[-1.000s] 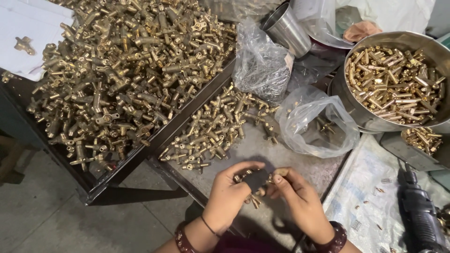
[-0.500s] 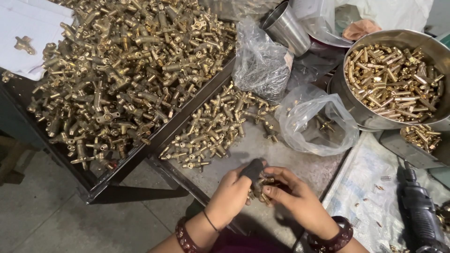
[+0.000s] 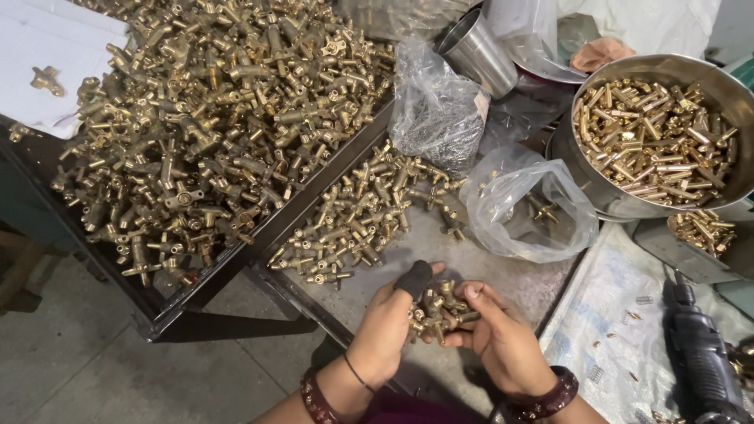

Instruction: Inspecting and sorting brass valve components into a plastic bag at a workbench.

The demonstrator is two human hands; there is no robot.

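A small cluster of brass valve fittings [image 3: 438, 308] is cupped between both hands low in the head view, just over the grey metal desk [image 3: 503, 267]. The left hand [image 3: 389, 330] is curled around the near side of the cluster, its thumb capped with a dark fabric thumb guard [image 3: 414, 279] pressed on top of the pieces. The right hand [image 3: 503, 338] is closed under and behind the same cluster, fingers wrapped beneath it, so the fittings are gripped from both sides. Dark beaded bracelets are worn on both wrists.

Just beyond the hands, a loose heap of small brass fittings [image 3: 357, 220] is spread on the desk surface. To the left of that, a far larger pile of brass tap bodies [image 3: 212, 126] is held in a dark metal tray [image 3: 236, 267]. A crumpled clear plastic bag [image 3: 436, 102] is seen behind the heap, and a second, open clear plastic bag [image 3: 526, 208] lies to the right of it with a few brass parts inside. A round steel bowl of brass rods [image 3: 660, 141] sits at the right, and a black power drill [image 3: 699, 353] lies at the lower right on a printed sheet
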